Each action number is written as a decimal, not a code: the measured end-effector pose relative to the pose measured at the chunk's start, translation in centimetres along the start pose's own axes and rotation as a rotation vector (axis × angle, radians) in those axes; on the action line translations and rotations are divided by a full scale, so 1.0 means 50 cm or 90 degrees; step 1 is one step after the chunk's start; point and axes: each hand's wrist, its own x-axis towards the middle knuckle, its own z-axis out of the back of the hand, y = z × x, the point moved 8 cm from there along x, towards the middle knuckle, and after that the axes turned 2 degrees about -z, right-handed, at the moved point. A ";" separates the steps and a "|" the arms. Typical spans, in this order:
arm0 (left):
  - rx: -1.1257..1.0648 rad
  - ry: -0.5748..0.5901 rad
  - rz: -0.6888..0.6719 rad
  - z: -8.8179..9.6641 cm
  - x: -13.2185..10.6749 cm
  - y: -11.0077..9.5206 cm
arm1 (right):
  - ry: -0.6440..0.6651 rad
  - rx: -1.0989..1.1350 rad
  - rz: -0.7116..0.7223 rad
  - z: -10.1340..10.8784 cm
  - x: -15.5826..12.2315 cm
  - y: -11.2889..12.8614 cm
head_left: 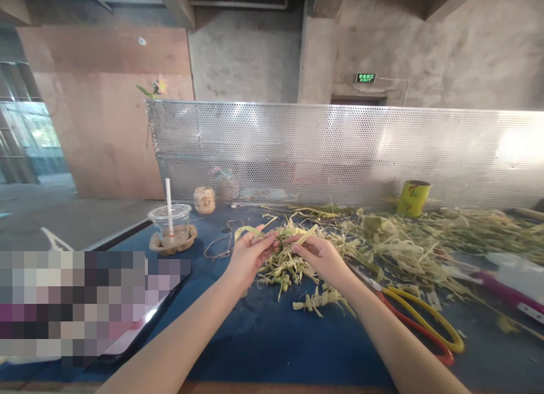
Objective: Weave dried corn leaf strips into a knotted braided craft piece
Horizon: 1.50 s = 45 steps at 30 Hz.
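Observation:
Both my hands are raised over a heap of pale green leaf scraps (289,269) on the blue table. My left hand (250,255) pinches a pale leaf strip (243,231), which loops up behind the fingers. My right hand (318,257) grips another narrow leaf strip (307,235) between thumb and fingers, its end pointing up to the right. The fingertips nearly meet, and whether the two strips join there is hidden. Just below the hands lies a small knotted leaf piece (317,301). Beside my right forearm rest scissors (419,312) with red and yellow handles.
On the left are a clear plastic cup with a straw (170,221) in a cardboard holder and a small woven jar (204,200). Loose leaves (395,244) spread over the right side, before a yellow-green can (414,198). A perforated metal screen (272,150) borders the back.

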 end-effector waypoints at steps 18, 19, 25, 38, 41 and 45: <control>0.237 0.162 -0.079 -0.025 -0.001 -0.007 | -0.055 0.291 -0.178 0.012 0.008 -0.057; 0.225 0.160 -0.074 -0.025 -0.002 -0.005 | -0.059 0.280 -0.180 0.012 0.009 -0.058; 0.273 0.205 -0.096 -0.044 -0.017 -0.014 | -0.051 0.273 -0.206 0.002 0.005 -0.066; 0.391 0.211 -0.055 -0.024 -0.002 0.013 | -0.109 -0.019 -0.328 0.020 -0.013 -0.074; 0.319 0.149 -0.007 -0.007 0.008 0.017 | -0.070 -0.114 -0.236 0.020 -0.003 -0.067; 0.264 0.112 0.050 -0.003 0.008 0.022 | 0.022 -0.211 -0.088 0.009 0.002 -0.045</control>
